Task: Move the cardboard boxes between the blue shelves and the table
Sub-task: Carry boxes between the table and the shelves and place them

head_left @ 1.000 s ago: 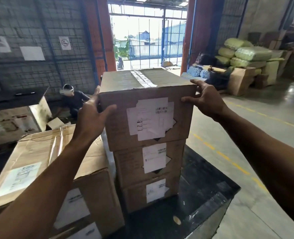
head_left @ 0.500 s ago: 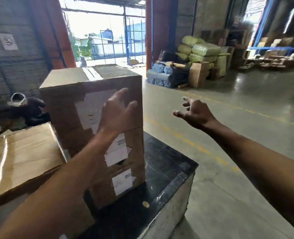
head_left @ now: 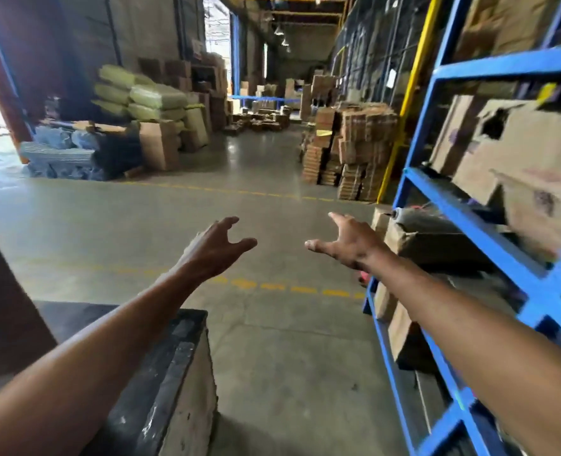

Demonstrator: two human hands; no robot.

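Note:
Both my hands are stretched out over the concrete floor, empty, fingers spread. My left hand (head_left: pixel 218 245) hangs past the corner of the black-topped table (head_left: pixel 177 353) at the lower left. My right hand (head_left: pixel 346 240) is close to the front of the blue shelves (head_left: pixel 470 209) on the right. Cardboard boxes (head_left: pixel 532 159) sit on the middle shelf, and more boxes (head_left: pixel 401 330) fill the lower levels. A brown edge of the stacked box (head_left: pixel 6 304) on the table shows at the far left.
An open concrete aisle (head_left: pixel 266 205) with yellow dashed lines runs ahead. Stacks of flattened cardboard (head_left: pixel 351 149) stand right of the aisle. Green sacks and boxes (head_left: pixel 147 106) are piled at the back left, beside a bright doorway.
My hands have let go of the top box on the table stack. The view has swung right, away from the stack and toward the blue shelves.

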